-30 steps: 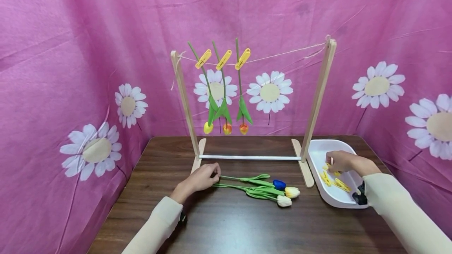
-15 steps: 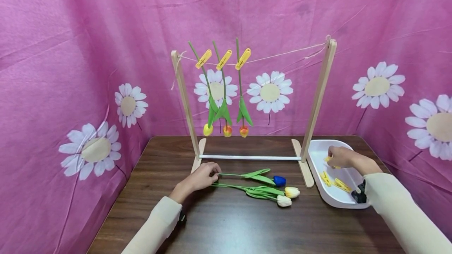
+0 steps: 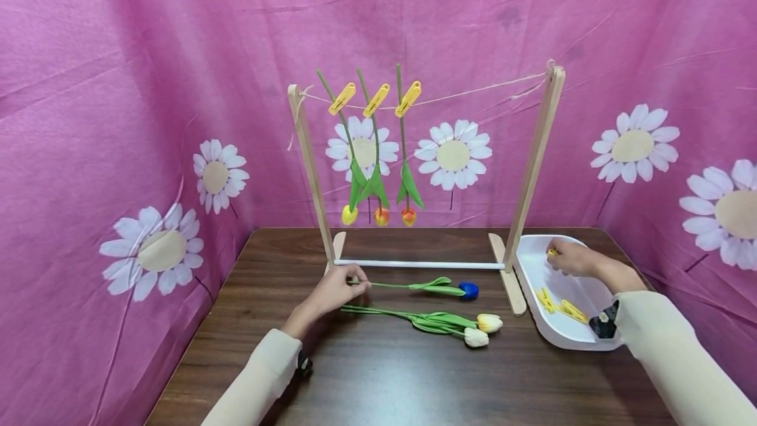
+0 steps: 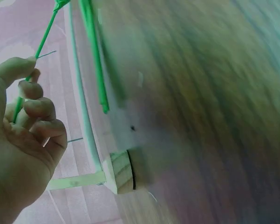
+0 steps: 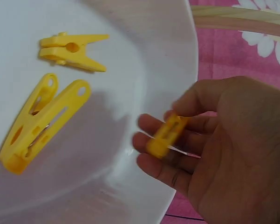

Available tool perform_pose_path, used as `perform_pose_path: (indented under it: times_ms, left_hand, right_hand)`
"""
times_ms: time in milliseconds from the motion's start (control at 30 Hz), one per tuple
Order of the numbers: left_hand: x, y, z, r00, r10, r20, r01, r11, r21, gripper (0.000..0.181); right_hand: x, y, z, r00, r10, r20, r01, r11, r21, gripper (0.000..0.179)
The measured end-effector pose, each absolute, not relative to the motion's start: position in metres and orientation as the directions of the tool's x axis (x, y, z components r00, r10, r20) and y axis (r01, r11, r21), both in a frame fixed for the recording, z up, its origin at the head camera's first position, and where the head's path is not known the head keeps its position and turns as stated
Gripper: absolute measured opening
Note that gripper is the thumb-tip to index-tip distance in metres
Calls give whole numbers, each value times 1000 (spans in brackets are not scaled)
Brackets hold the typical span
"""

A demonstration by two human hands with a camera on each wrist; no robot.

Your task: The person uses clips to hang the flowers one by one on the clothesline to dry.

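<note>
My left hand (image 3: 338, 289) pinches the stem of a blue tulip (image 3: 469, 290) between thumb and fingers; in the left wrist view its green stem (image 4: 46, 35) runs through the curled fingers. Nearer me on the table lie a yellow-white tulip (image 3: 489, 323) and a white tulip (image 3: 476, 337), their stems side by side. Over the white tray (image 3: 535, 327), my right hand (image 3: 576, 260) holds a yellow clothespin (image 5: 167, 137) with thumb and fingers. Two more clothespins rest in the tray, one larger (image 5: 44, 123) and one smaller (image 5: 74, 50) in the right wrist view.
A wooden stand (image 3: 535, 169) with a white crossbar (image 3: 420, 264) spans the table (image 3: 402, 380). From its string (image 3: 473, 89) hang a yellow tulip (image 3: 349, 215) and two orange-red tulips, upside down in yellow clothespins. Pink cloth (image 3: 266, 18) with daisies surrounds the table.
The left hand has lifted the blue tulip's stem and drawn it slightly back, apart from the other tulips. The right hand has raised a clothespin off the tray's bottom.
</note>
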State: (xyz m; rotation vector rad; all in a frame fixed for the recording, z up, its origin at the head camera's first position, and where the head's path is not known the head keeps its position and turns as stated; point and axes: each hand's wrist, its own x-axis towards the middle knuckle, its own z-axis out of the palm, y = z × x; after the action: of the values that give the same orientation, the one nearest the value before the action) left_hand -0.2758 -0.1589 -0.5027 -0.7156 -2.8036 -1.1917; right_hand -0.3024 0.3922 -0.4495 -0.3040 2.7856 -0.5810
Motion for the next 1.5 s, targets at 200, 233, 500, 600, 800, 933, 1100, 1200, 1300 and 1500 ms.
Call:
perform_pose_path:
  times_ms: [200,233,500,600,800,933,1100,1200,1300,1500]
  left_hand:
    - [-275,-156,-494,-937,298,180,309,473,825,7]
    - [-275,-156,-492,-945,280,170,285,446,848,8]
    - [-272,-146,-480,-966,209,152,180,120,976,16]
    - [-271,-141,-477,-944,235,233,233,-28,972,18]
    - [-271,-131,-470,-870,298,392,337,-221,915,16]
    - [-271,-125,-464,-864,286,414,356,-236,904,19]
    - [-267,-120,-456,-897,249,366,324,-196,926,27]
    - [-266,-116,-451,-889,259,377,344,-164,924,24]
    - [-265,-113,-445,-865,286,412,385,-148,911,22]
    - [-263,-106,-436,-851,329,409,369,-177,912,23]
  right_hand:
    - [-305,389,-442,-969,-211,-128,-145,907,-395,38]
    - [-305,388,-441,-971,-205,-125,-141,908,-395,40]
    - [-308,376,-429,-966,-255,-47,-209,872,-443,37]
    - [-309,369,-423,-962,-270,-36,-222,855,-469,38]
    - [-305,358,-408,-953,-300,37,-284,846,-452,39]
    - [-301,353,-398,-946,-306,110,-324,855,-405,37]
    - [-294,346,-384,-939,-308,156,-345,851,-396,34]
    - [-290,342,-375,-935,-306,180,-353,847,-396,33]
    - [-285,340,-367,-937,-298,183,-348,847,-402,35]
    - [-277,332,-353,-953,-269,140,-303,864,-402,38]
